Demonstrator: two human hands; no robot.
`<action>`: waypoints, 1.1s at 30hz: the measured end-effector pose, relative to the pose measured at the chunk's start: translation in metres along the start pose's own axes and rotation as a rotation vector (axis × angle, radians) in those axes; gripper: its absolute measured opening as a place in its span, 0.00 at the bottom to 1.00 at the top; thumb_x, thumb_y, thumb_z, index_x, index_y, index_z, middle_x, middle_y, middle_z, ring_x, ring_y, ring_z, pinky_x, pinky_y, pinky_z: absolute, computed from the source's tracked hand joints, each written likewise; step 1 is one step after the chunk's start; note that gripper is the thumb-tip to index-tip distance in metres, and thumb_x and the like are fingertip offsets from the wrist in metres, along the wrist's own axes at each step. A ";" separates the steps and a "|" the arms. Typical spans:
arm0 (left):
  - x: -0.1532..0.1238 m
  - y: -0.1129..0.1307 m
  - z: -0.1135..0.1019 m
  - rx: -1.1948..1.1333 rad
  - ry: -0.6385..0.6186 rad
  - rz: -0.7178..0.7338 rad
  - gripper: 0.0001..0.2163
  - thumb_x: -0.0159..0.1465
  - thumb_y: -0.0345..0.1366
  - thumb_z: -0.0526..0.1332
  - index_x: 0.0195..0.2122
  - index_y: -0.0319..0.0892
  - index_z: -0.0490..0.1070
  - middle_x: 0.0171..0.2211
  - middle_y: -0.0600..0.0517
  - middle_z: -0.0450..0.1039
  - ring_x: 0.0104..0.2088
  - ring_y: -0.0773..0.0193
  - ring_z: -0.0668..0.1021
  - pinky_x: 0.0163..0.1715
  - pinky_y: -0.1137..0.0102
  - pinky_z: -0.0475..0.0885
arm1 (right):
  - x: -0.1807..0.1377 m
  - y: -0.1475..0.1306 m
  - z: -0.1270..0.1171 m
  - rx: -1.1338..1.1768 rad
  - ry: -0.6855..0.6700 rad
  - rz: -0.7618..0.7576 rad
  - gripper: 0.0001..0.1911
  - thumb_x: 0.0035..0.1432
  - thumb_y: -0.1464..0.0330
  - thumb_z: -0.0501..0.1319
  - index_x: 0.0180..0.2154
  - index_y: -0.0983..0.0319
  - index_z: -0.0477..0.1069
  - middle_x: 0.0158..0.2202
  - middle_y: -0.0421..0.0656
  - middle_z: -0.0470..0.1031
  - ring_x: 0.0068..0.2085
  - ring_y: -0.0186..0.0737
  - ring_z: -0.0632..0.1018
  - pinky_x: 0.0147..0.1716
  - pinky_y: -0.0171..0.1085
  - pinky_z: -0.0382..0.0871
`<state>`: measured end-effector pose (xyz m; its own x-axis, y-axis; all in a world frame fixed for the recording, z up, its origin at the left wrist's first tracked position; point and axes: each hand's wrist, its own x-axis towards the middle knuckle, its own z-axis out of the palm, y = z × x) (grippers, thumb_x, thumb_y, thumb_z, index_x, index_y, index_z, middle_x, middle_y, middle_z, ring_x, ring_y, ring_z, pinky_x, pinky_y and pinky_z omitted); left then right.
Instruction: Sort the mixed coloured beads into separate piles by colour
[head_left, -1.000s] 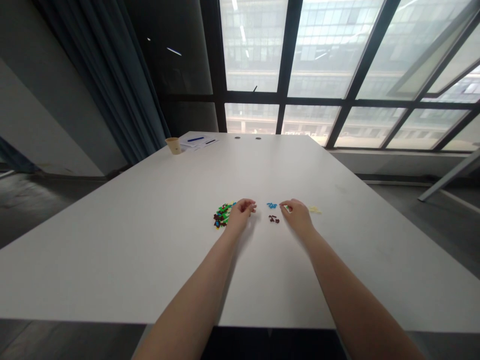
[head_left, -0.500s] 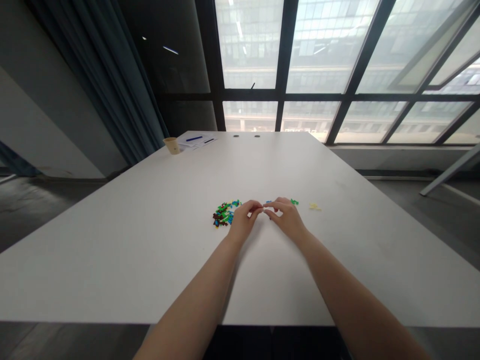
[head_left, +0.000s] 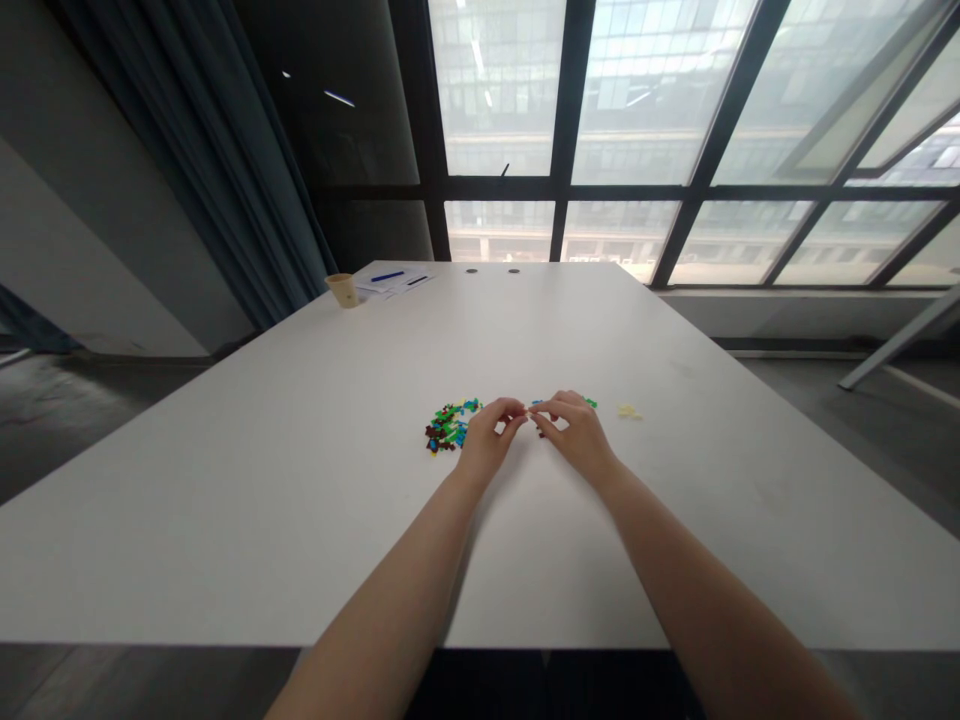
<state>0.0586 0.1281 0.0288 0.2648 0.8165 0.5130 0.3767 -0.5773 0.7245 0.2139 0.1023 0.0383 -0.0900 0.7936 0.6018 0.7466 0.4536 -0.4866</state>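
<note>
My left hand (head_left: pixel 487 442) and my right hand (head_left: pixel 574 432) hover over the white table (head_left: pixel 225 520), their fingertips pinched together on a tiny piece (head_left: pixel 528 419) that the fingers mostly hide. Left of my left hand lies a heap of small multicoloured plastic bricks (head_left: pixel 450 425), in green, blue, yellow and dark red. Small blue bricks (head_left: pixel 536 404) and a green brick (head_left: pixel 591 403) show just past my right fingers. Dark red bricks (head_left: pixel 541 432) are partly hidden behind them. Further right lie pale yellow bricks (head_left: pixel 628 411).
A paper cup (head_left: pixel 343 290) and papers with a blue pen (head_left: pixel 388 277) sit at the table's far left corner. Two small round holes (head_left: pixel 493 270) mark the far edge. Large windows stand beyond it, and a curtain hangs at the left.
My hands have come together from apart, and their fingertips now meet between the heap and the loose bricks. The view has levelled, and my right hand now covers the dark red bricks.
</note>
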 end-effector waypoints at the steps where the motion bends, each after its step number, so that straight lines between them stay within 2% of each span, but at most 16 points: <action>1: 0.000 0.000 0.000 -0.004 0.002 -0.001 0.03 0.58 0.35 0.57 0.32 0.43 0.68 0.31 0.53 0.73 0.31 0.67 0.73 0.34 0.71 0.69 | 0.000 0.001 0.000 0.002 0.001 -0.003 0.06 0.54 0.67 0.58 0.32 0.58 0.75 0.24 0.40 0.68 0.31 0.36 0.69 0.35 0.36 0.61; 6: 0.000 -0.003 0.001 -0.036 0.002 -0.020 0.03 0.58 0.35 0.57 0.32 0.43 0.67 0.31 0.53 0.73 0.31 0.68 0.73 0.33 0.72 0.69 | -0.001 0.002 -0.001 0.011 -0.015 0.010 0.07 0.54 0.65 0.59 0.34 0.57 0.75 0.25 0.40 0.70 0.32 0.37 0.69 0.37 0.36 0.61; 11: 0.000 -0.003 0.001 -0.007 -0.020 -0.017 0.03 0.58 0.35 0.57 0.30 0.43 0.67 0.29 0.54 0.72 0.30 0.68 0.73 0.33 0.72 0.68 | 0.000 -0.001 0.003 0.007 -0.054 0.000 0.07 0.55 0.65 0.57 0.31 0.58 0.74 0.26 0.40 0.70 0.32 0.37 0.69 0.37 0.36 0.61; 13: 0.001 -0.004 0.000 0.025 -0.007 -0.015 0.03 0.59 0.35 0.56 0.31 0.43 0.67 0.30 0.54 0.72 0.31 0.67 0.73 0.34 0.72 0.68 | 0.002 0.002 -0.002 -0.013 -0.043 -0.001 0.07 0.55 0.67 0.56 0.31 0.59 0.73 0.25 0.40 0.69 0.31 0.36 0.69 0.36 0.35 0.60; 15: 0.002 -0.008 -0.003 0.124 0.017 -0.039 0.05 0.60 0.35 0.54 0.33 0.43 0.67 0.32 0.53 0.72 0.34 0.66 0.73 0.37 0.71 0.67 | 0.005 0.011 -0.016 -0.062 0.023 0.039 0.08 0.55 0.67 0.56 0.31 0.60 0.73 0.25 0.40 0.69 0.31 0.36 0.69 0.36 0.35 0.60; 18: 0.003 -0.015 -0.009 0.414 0.040 -0.160 0.08 0.61 0.34 0.52 0.38 0.43 0.67 0.38 0.49 0.71 0.41 0.61 0.71 0.42 0.66 0.65 | 0.005 0.039 -0.050 -0.227 0.198 0.239 0.09 0.54 0.67 0.55 0.32 0.62 0.73 0.25 0.42 0.68 0.31 0.37 0.68 0.35 0.35 0.61; 20: 0.002 -0.018 -0.012 0.619 0.017 -0.293 0.09 0.60 0.35 0.52 0.40 0.43 0.68 0.42 0.47 0.69 0.44 0.56 0.68 0.42 0.62 0.63 | 0.000 0.062 -0.073 -0.391 0.231 0.443 0.10 0.53 0.67 0.55 0.32 0.62 0.74 0.26 0.43 0.69 0.30 0.38 0.69 0.33 0.35 0.61; 23: -0.001 -0.022 -0.014 0.819 -0.058 -0.447 0.10 0.60 0.37 0.52 0.39 0.45 0.69 0.44 0.45 0.66 0.46 0.52 0.65 0.40 0.58 0.62 | -0.012 0.095 -0.093 -0.540 0.106 0.759 0.10 0.49 0.66 0.58 0.32 0.61 0.75 0.28 0.44 0.72 0.30 0.39 0.71 0.30 0.35 0.61; 26: -0.004 -0.024 -0.013 0.901 -0.109 -0.475 0.11 0.61 0.37 0.50 0.38 0.45 0.70 0.44 0.45 0.66 0.46 0.51 0.64 0.39 0.58 0.61 | -0.023 0.115 -0.093 -0.546 -0.088 0.940 0.08 0.45 0.68 0.60 0.30 0.60 0.75 0.28 0.45 0.74 0.31 0.40 0.73 0.30 0.35 0.62; 29: -0.003 -0.025 -0.014 0.901 -0.128 -0.482 0.11 0.61 0.36 0.48 0.38 0.45 0.70 0.43 0.44 0.67 0.46 0.51 0.65 0.39 0.58 0.61 | -0.027 0.124 -0.085 -0.515 -0.204 1.044 0.07 0.42 0.69 0.61 0.28 0.59 0.75 0.30 0.45 0.75 0.32 0.42 0.74 0.30 0.36 0.63; 33: 0.000 -0.026 -0.015 0.857 -0.141 -0.500 0.12 0.61 0.31 0.47 0.36 0.45 0.71 0.42 0.45 0.69 0.44 0.52 0.67 0.38 0.59 0.62 | -0.027 0.125 -0.083 -0.473 -0.185 1.061 0.08 0.43 0.67 0.61 0.30 0.59 0.75 0.32 0.46 0.76 0.34 0.43 0.75 0.30 0.36 0.64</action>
<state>0.0352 0.1429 0.0163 -0.0169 0.9900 0.1403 0.9712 -0.0171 0.2375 0.3646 0.1045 0.0138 0.6587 0.7478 -0.0835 0.6721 -0.6346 -0.3817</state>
